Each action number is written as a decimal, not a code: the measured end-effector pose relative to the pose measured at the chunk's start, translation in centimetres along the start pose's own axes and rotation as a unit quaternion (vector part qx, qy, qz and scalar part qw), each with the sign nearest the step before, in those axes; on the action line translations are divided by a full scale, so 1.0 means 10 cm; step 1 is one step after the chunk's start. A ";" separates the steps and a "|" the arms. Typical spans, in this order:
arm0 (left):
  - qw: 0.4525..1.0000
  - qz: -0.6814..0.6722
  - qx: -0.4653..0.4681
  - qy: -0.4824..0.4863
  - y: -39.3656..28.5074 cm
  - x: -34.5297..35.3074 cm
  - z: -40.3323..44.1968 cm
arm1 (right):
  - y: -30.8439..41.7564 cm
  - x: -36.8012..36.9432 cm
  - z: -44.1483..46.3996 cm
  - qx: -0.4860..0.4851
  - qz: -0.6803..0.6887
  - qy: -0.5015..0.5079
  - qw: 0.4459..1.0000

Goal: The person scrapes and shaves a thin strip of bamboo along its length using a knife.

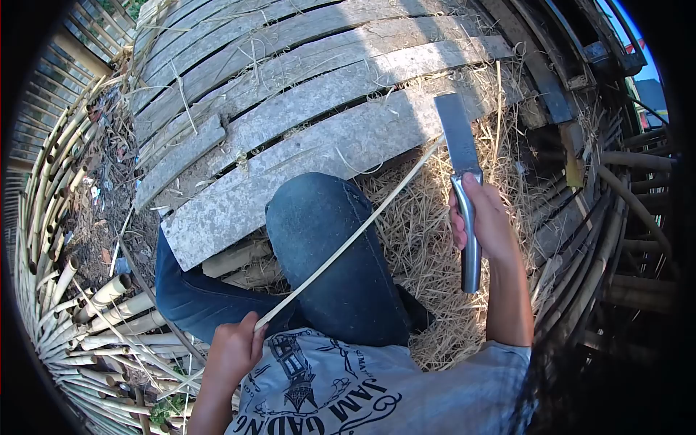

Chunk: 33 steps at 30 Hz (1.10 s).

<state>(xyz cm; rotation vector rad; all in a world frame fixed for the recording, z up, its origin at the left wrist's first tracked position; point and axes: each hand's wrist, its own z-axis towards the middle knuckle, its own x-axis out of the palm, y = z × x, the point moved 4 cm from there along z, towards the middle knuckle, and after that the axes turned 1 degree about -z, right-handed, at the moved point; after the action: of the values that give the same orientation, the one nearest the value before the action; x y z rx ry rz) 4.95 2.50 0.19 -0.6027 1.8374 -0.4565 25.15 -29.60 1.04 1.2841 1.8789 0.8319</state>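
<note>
My right hand (483,217) is wrapped round the shiny metal handle of a broad-bladed knife (457,134), whose blade points up and away from me. In my left hand (235,344), closed near my lap, is one end of a long thin bamboo strip (348,241). The strip slants up to the right across my bent knee (312,217). Its far end reaches the left edge of the blade; whether the two touch, I cannot tell.
A platform of weathered planks (304,109) lies ahead, with loose shavings on it. Pale shavings (428,246) heap up beneath the knife. Cut bamboo poles (94,319) are stacked at the left. More poles (580,268) and dark timber stand at the right.
</note>
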 end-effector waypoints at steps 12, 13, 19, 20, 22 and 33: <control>1.000 0.018 -0.001 -0.003 -0.03 0.01 -0.01 | 0.04 0.12 -0.11 0.044 -0.015 0.083 0.995; 1.000 0.025 -0.003 0.008 0.00 0.04 -0.01 | 0.09 0.06 -0.08 0.021 0.015 0.040 0.999; 0.999 -0.006 -0.014 0.031 0.09 0.04 -0.06 | 0.03 0.15 -0.10 0.039 -0.045 0.035 0.998; 0.999 -0.006 -0.013 0.030 0.09 0.06 -0.04 | 0.03 0.07 -0.06 0.023 -0.038 0.046 0.998; 0.999 -0.011 -0.002 0.045 0.08 0.12 -0.01 | 0.04 0.00 -0.01 -0.001 -0.007 0.026 1.000; 0.999 0.010 0.010 0.030 0.10 0.10 -0.01 | 0.06 0.06 0.06 0.004 -0.010 0.004 1.000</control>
<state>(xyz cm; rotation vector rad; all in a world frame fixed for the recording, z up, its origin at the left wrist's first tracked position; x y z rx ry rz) 4.42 2.71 -1.09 -0.5615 1.8925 -0.4845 25.80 -28.73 1.11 1.2660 1.8994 0.8203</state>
